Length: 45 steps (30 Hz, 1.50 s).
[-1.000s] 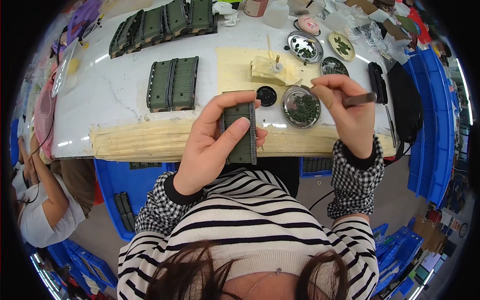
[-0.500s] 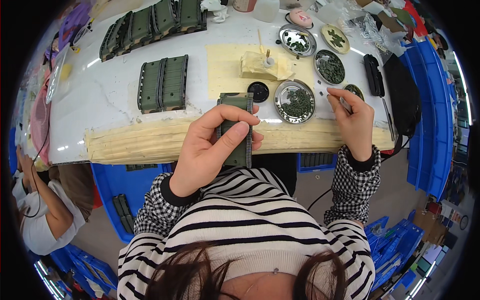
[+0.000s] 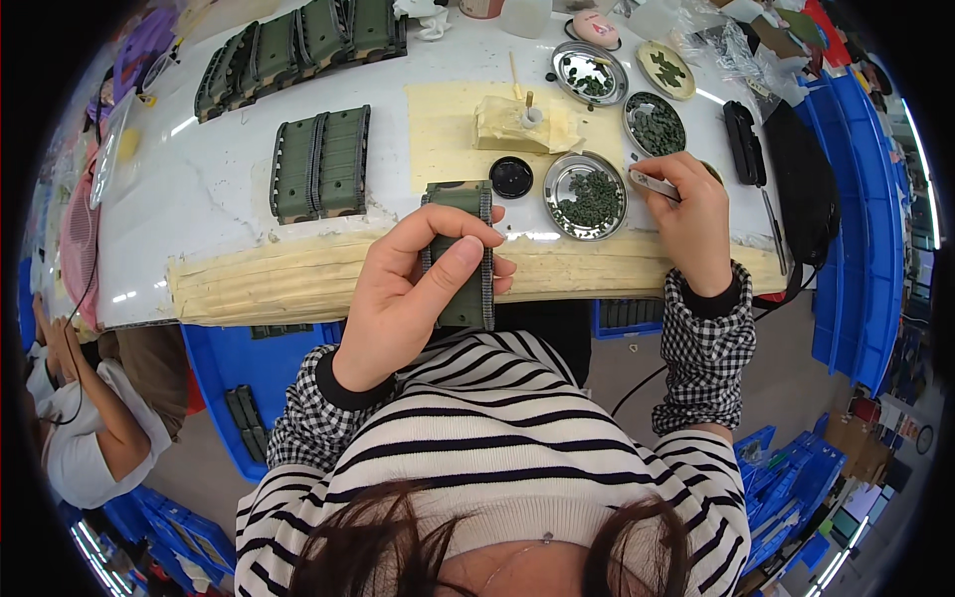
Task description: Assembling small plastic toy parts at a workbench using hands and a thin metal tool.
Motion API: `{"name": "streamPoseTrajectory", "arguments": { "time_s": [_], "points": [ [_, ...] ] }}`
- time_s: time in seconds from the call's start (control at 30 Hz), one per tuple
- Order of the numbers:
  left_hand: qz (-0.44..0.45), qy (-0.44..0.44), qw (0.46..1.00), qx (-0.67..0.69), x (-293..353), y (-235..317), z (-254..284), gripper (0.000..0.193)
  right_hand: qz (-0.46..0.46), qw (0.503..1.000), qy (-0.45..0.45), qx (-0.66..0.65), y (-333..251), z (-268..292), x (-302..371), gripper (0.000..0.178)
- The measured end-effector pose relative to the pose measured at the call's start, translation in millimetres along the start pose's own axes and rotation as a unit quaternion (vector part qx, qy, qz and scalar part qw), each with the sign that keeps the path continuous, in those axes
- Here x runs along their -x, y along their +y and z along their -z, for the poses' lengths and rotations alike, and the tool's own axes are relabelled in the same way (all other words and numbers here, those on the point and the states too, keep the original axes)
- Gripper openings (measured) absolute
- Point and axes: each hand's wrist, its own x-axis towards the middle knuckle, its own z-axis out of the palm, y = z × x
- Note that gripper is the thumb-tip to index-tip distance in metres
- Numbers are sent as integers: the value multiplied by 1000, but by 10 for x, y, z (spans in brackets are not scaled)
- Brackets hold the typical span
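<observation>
My left hand [image 3: 408, 284] is closed round a narrow green piece [image 3: 461, 310] with dark ribbed long edges and a camouflage-patterned end, held upright over the table's front edge. In my right hand [image 3: 694, 221] are metal tweezers [image 3: 655, 185], pinched between thumb and fingers, their tips pointing left. The tips are near the right rim of a round metal dish [image 3: 548, 207] that holds many small green bits [image 3: 595, 203]. Whether the tips grip anything is too small to tell. A small black round lid or dish [image 3: 511, 177] lies between the two hands.
A second metal dish [image 3: 628, 111], a third [image 3: 559, 62] and a cream dish [image 3: 649, 60] hold green pieces. A tape-covered block [image 3: 512, 129] bears a small white cup. Two joined green pieces [image 3: 341, 169] lie left, with more [image 3: 279, 55] behind. Blue trays [image 3: 214, 383] sit below the table.
My right hand has shifted and turned, bringing the tweezers out to the left towards the near dish. My left hand and the green piece have moved slightly left.
</observation>
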Motion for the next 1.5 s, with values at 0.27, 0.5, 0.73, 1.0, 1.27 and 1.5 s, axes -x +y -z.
{"name": "streamPoseTrajectory", "arguments": {
  "time_s": [0.27,0.5,0.73,1.0,1.27,1.5],
  "points": [
    [-4,18,999,39,-20,-34,-25,20,53,996,59,-28,-194,29,-44,19],
    [68,-6,976,208,-73,-71,-106,20,211,959,94,-166,-1069,-249,-1,26],
    [25,53,974,219,-23,-31,17,17,200,945,88,-244,-1154,-428,9,27],
    [-24,72,997,24,-1,28,159,14,164,956,38,-241,-1216,-403,49,32],
    [-214,70,919,-324,14,72,242,14,155,944,-55,-286,-1208,-257,-65,20],
    [-229,90,936,-250,52,-6,151,26,73,954,-41,-287,-1216,-190,-44,16]
  ]
}}
